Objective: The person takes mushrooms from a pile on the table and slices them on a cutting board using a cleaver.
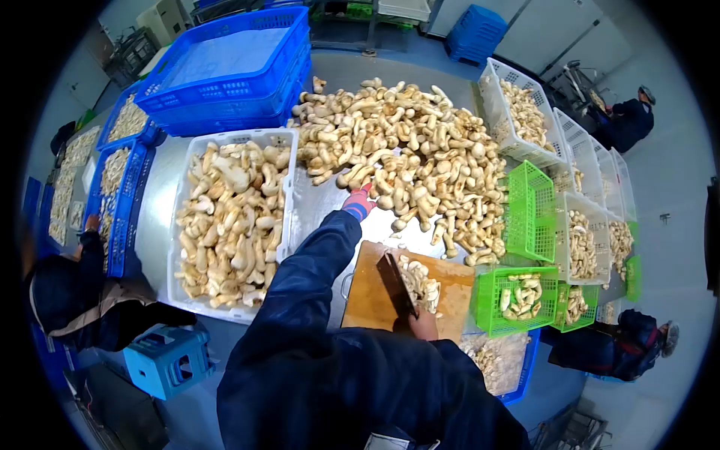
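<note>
My left hand (pixel 360 202), in a pink and blue glove, is at the near edge of a large heap of pale brown mushrooms (pixel 420 142) on the metal table. Its fingers stretch toward the heap, and I make out nothing held in them. My right hand (pixel 424 326) is closed round the handle of a knife (pixel 397 285) with a broad dark blade. That blade is over a wooden cutting board (pixel 367 300), beside a small pile of cut mushrooms (pixel 420 281).
Left of my arm is a white crate (pixel 291 202) full of mushrooms, with stacked blue crates (pixel 225 94) behind. Green baskets (pixel 529 214) and white crates (pixel 491 97) line the right side. Co-workers (pixel 75 292) are on both sides. A blue stool (pixel 169 364) is at lower left.
</note>
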The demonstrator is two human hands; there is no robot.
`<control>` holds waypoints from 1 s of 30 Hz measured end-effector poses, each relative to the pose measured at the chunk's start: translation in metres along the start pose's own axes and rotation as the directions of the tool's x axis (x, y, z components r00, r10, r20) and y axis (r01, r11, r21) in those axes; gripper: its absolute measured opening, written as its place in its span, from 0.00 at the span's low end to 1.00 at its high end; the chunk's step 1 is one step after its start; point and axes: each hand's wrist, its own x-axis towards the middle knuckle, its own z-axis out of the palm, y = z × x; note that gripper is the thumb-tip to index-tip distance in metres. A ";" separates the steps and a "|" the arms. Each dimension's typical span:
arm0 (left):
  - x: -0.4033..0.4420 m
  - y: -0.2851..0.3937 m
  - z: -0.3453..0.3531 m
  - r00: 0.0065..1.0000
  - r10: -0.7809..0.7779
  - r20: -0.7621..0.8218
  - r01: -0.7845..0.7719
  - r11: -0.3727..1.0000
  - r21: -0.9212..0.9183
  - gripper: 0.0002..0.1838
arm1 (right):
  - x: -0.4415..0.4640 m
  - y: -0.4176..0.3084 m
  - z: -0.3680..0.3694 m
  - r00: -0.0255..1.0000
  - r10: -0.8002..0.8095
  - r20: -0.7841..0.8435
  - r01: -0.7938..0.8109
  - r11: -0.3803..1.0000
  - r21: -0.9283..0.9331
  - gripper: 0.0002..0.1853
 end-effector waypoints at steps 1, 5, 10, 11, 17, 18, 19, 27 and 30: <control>0.006 0.008 0.008 0.999 -0.039 -0.019 0.041 0.994 0.103 0.38 | 0.000 -0.002 0.001 0.999 0.043 0.023 -0.043 0.999 -0.003 0.15; 0.005 0.017 0.010 0.977 -0.066 -0.201 0.101 0.980 0.170 0.24 | -0.002 0.003 0.006 0.998 0.067 0.016 -0.068 0.997 0.048 0.17; -0.011 -0.026 0.038 0.946 -0.314 0.075 0.260 0.603 -0.754 0.24 | 0.000 0.008 0.010 0.997 -0.054 -0.063 0.052 0.998 -0.037 0.14; -0.055 0.002 0.011 0.907 -0.316 0.278 0.356 0.222 -0.908 0.26 | 0.000 0.000 0.005 0.997 -0.034 -0.073 0.037 0.998 0.051 0.12; -0.181 -0.011 0.034 0.894 -0.083 0.440 0.446 0.261 -0.856 0.28 | 0.002 -0.012 -0.008 0.999 0.025 -0.021 -0.023 0.996 0.081 0.15; -0.197 -0.013 0.040 0.893 -0.099 0.439 0.447 0.303 -0.841 0.28 | 0.003 -0.013 -0.009 0.996 0.056 0.069 -0.059 0.997 0.042 0.17; -0.204 -0.016 0.048 0.884 -0.139 0.446 0.465 0.361 -0.809 0.29 | 0.003 -0.018 -0.012 0.998 0.021 0.064 -0.023 0.999 0.035 0.17; -0.224 -0.028 0.110 0.873 -0.392 0.291 0.478 0.565 -0.673 0.17 | -0.006 -0.033 0.000 0.989 -0.013 0.148 0.024 0.997 -0.070 0.13; -0.222 -0.032 0.111 0.810 -0.404 0.424 0.569 0.368 -0.735 0.18 | -0.009 -0.028 0.001 0.988 -0.005 0.154 0.017 0.997 -0.080 0.12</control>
